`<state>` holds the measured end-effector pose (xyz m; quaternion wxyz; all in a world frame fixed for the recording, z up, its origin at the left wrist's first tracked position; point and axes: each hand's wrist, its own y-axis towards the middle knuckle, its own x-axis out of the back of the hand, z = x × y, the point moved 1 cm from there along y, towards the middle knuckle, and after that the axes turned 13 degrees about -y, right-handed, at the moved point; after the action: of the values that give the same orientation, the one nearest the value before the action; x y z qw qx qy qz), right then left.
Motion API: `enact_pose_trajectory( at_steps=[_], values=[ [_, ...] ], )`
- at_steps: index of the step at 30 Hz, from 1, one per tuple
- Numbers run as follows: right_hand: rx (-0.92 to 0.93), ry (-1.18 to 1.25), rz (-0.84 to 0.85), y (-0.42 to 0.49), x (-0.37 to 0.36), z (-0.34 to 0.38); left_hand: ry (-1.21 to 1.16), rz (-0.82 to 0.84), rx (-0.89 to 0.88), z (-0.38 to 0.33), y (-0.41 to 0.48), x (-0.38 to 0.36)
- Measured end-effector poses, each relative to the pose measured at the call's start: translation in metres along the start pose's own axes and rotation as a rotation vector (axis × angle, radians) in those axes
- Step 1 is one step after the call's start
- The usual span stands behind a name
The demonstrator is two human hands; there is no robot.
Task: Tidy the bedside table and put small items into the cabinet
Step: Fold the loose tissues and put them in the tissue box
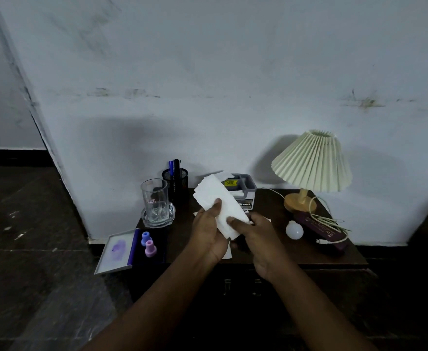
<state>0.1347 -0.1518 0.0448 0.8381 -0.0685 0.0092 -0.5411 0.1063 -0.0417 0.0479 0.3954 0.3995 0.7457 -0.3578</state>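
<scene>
Paper slips (214, 196) mid-tidy over table (279, 247) | grip: left hand (208, 231), right hand (257, 240) both clasp them | next: likely cabinet (243, 286) below grip

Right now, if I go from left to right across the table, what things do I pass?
Open case → glass → papers → lamp
</scene>
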Motion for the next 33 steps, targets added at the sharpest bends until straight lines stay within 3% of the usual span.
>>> enact_pose_trajectory(
  at_steps=[6, 9, 13, 15, 17, 18, 20, 22, 25, 29, 33],
  values=[
    [-0.075, 0.118, 0.015, 0.012, 0.012, 0.001, 0.013, -0.018, -0.067, -0.015, 0.008, 0.002],
    [-0.075, 0.331, 0.007, 0.015, 0.018, 0.006, -0.004, -0.005, -0.088, -0.016, 0.011, 0.002],
    [0.080, 0.323, -0.180, 0.019, 0.034, 0.018, 0.053, 0.040, -0.166, -0.026, 0.019, 0.001],
    [0.154, 0.355, -0.337, 0.023, 0.050, 0.027, 0.310, 0.028, -0.347, -0.036, 0.021, 0.008],
    [0.222, 0.444, -0.438, 0.026, 0.068, 0.032, 0.913, 0.010, -0.598, -0.037, 0.017, 0.021],
    [0.249, 0.482, -0.469, 0.027, 0.074, 0.032, 1.216, 0.087, -0.673, -0.030, 0.015, 0.025],
    [0.273, 0.517, -0.509, 0.027, 0.081, 0.030, 1.709, 0.419, -0.607, -0.003, 0.015, 0.030],
    [0.270, 0.521, -0.530, 0.027, 0.082, 0.027, 2.047, 0.657, -0.391, 0.029, 0.022, 0.028],
    [0.256, 0.508, -0.529, 0.028, 0.078, 0.025, 2.252, 0.688, -0.266, 0.064, 0.034, 0.019],
    [0.253, 0.461, -0.509, 0.025, 0.077, 0.022, 2.313, 0.530, -0.160, 0.062, 0.048, 0.025],
    [0.253, 0.431, -0.493, 0.023, 0.082, 0.020, 2.336, 0.405, -0.234, 0.024, 0.056, 0.056]
  ],
)
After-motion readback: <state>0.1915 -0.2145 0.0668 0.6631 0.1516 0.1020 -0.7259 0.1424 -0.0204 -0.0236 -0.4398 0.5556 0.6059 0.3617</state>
